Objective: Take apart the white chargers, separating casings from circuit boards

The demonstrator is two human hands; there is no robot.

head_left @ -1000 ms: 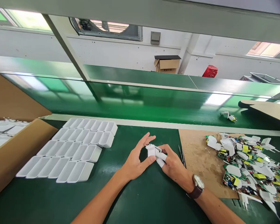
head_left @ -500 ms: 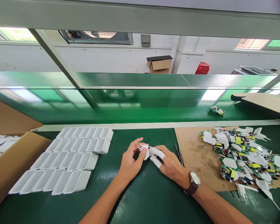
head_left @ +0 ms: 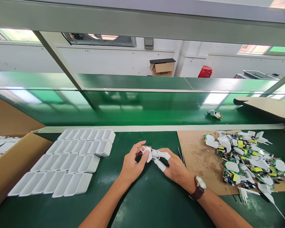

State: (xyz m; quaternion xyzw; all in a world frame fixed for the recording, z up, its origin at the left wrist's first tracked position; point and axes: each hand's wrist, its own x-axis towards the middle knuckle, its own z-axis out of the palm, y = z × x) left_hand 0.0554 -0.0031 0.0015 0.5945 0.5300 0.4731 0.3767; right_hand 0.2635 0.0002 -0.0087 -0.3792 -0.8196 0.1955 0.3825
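Between my two hands is a small white plastic plug part point(head_left: 148, 155) with thin prongs toward the left. My left hand point(head_left: 134, 163) pinches it between thumb and fingers. At its right end, my right hand point(head_left: 172, 163) has thumb and forefinger, both in white finger cots, closed about the part; the exact contact is partly hidden. A brown-strapped watch point(head_left: 199, 186) is on my right wrist. Black tweezers point(head_left: 181, 156) lie just beyond my right hand, at the edge of a cardboard sheet point(head_left: 194, 158).
Rows of white plastic housings point(head_left: 66, 160) stand on the left of the green table point(head_left: 142, 209), beside an open carton point(head_left: 21, 167) of white parts. Circuit boards with white pieces point(head_left: 247, 161) are piled at right. Behind runs a green belt point(head_left: 142, 110) carrying one small board assembly point(head_left: 215, 114).
The small board assembly on the belt has shifted left. My right forefinger and thumb have moved slightly on the plug part; my left hand is nearly still. The view has tilted a little.
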